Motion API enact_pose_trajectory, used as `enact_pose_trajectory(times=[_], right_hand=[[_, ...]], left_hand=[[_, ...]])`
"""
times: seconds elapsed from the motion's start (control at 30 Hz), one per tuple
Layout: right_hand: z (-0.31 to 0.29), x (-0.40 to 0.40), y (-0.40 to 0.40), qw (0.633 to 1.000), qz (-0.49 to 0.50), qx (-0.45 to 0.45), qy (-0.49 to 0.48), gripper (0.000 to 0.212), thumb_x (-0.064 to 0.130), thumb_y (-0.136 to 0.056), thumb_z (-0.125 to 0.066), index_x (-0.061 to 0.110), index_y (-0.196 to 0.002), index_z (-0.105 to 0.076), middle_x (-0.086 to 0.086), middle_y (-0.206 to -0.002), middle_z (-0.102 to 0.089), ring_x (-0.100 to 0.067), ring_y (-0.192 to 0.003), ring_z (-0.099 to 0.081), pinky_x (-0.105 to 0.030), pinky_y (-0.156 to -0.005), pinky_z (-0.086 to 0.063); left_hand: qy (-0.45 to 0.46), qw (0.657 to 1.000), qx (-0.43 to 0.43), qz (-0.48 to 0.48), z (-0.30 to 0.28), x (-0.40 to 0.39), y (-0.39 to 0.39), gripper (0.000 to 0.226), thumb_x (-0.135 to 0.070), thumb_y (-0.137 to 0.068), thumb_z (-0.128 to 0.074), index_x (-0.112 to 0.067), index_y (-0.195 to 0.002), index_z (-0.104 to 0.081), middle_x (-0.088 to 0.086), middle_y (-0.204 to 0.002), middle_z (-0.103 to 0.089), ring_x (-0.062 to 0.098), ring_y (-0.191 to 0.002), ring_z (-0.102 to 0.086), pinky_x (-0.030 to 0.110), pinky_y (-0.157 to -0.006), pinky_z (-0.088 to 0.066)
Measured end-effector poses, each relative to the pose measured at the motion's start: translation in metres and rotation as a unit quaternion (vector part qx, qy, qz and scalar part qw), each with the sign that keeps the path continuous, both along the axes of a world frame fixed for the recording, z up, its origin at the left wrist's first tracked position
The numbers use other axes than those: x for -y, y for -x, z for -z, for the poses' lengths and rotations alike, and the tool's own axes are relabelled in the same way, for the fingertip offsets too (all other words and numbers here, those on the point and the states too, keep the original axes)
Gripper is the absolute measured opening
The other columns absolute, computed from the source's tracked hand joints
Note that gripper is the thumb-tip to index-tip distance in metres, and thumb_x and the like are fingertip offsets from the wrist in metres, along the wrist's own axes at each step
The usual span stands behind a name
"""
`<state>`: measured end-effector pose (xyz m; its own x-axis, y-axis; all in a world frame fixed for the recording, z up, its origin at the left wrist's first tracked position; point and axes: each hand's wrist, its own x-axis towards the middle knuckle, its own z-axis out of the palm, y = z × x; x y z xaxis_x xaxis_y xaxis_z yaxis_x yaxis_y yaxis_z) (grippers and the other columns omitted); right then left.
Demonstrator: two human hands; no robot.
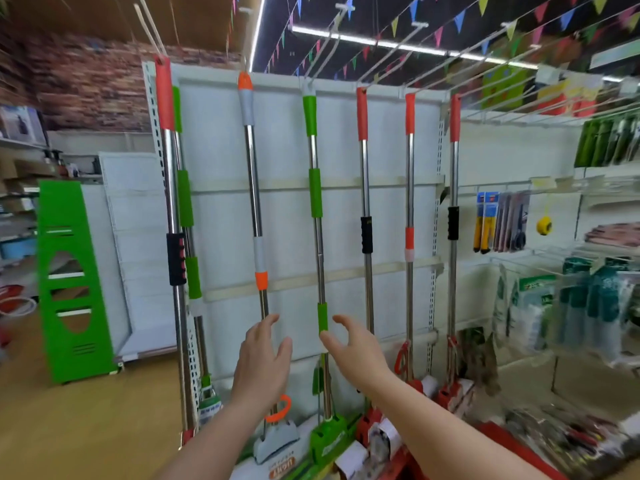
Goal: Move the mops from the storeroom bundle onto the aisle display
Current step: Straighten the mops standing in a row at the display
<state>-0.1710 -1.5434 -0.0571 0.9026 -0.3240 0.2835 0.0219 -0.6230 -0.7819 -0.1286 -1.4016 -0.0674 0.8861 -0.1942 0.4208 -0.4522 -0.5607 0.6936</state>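
Observation:
Several mops hang upright by their handle tops on hooks in front of a white display panel (284, 161). A green-grip mop (316, 192) hangs in the middle, an orange-and-grey mop (254, 188) to its left, and red-topped mops (363, 174) to the right. At the far left hang a red-topped mop (169, 188) and a green one behind it. My left hand (265, 355) is open, just below the orange-and-grey mop's shaft. My right hand (349, 344) is open beside the green mop's lower grip, thumb close to it, not closed around it.
A green metal stand (74, 282) is on the wooden floor at left. Shelves with hanging packaged goods (502, 223) fill the right side. Packaged mop heads (329, 441) and a red bin edge (526, 455) crowd the floor under the display.

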Motion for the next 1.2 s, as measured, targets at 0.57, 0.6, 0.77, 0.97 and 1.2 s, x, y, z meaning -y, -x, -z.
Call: enact_pose_trajectory(times=[0.57,0.6,0.77,0.97,1.2], right_hand=[[-0.003,-0.030,-0.004,1.000,-0.004,-0.004,0.014,0.051,0.035,-0.094,-0.048,0.018,-0.140,-0.036,0.000,-0.145,-0.041,-0.015,-0.135,-0.036,-0.032,-0.110,-0.030],[-0.003,-0.032,-0.005,1.000,-0.005,-0.005,0.014,0.051,0.035,-0.094,-0.048,0.018,-0.140,-0.036,0.000,-0.145,-0.041,-0.015,-0.135,-0.036,-0.033,-0.110,-0.030],[-0.001,-0.043,-0.012,1.000,-0.008,-0.011,0.026,0.051,0.035,-0.094,-0.048,0.017,-0.140,-0.036,-0.001,-0.145,-0.041,-0.016,-0.134,-0.037,-0.033,-0.110,-0.030],[0.005,-0.059,-0.026,0.999,-0.020,-0.027,0.028,0.049,0.034,-0.093,-0.049,0.018,-0.139,-0.038,0.000,-0.143,-0.043,-0.016,-0.131,-0.040,-0.032,-0.106,-0.034],[0.015,-0.086,-0.051,0.996,-0.057,-0.055,0.035,0.049,0.032,-0.094,-0.049,0.016,-0.139,-0.039,0.000,-0.144,-0.044,-0.016,-0.132,-0.041,-0.030,-0.106,-0.033]], left_hand=[[0.017,1.000,-0.003,-0.011,-0.002,-0.041,-0.002,0.045,-0.028,-0.097,-0.039,-0.023,-0.141,-0.029,-0.001,-0.148,-0.031,0.015,-0.136,-0.030,0.030,-0.110,-0.026],[0.017,1.000,-0.003,-0.012,-0.001,-0.044,-0.002,0.045,-0.029,-0.097,-0.038,-0.023,-0.141,-0.029,-0.002,-0.148,-0.030,0.014,-0.136,-0.030,0.029,-0.110,-0.026],[0.015,1.000,-0.001,-0.018,0.001,-0.055,-0.006,0.046,-0.030,-0.097,-0.038,-0.024,-0.141,-0.027,-0.004,-0.149,-0.028,0.013,-0.137,-0.027,0.029,-0.111,-0.025],[0.006,0.999,-0.015,-0.034,0.011,-0.075,-0.016,0.046,-0.027,-0.097,-0.038,-0.022,-0.142,-0.027,-0.003,-0.149,-0.028,0.013,-0.137,-0.027,0.025,-0.110,-0.024],[-0.004,0.994,-0.071,-0.084,0.027,-0.109,-0.039,0.047,-0.027,-0.097,-0.039,-0.020,-0.142,-0.028,0.002,-0.149,-0.029,0.018,-0.134,-0.034,0.029,-0.106,-0.031]])
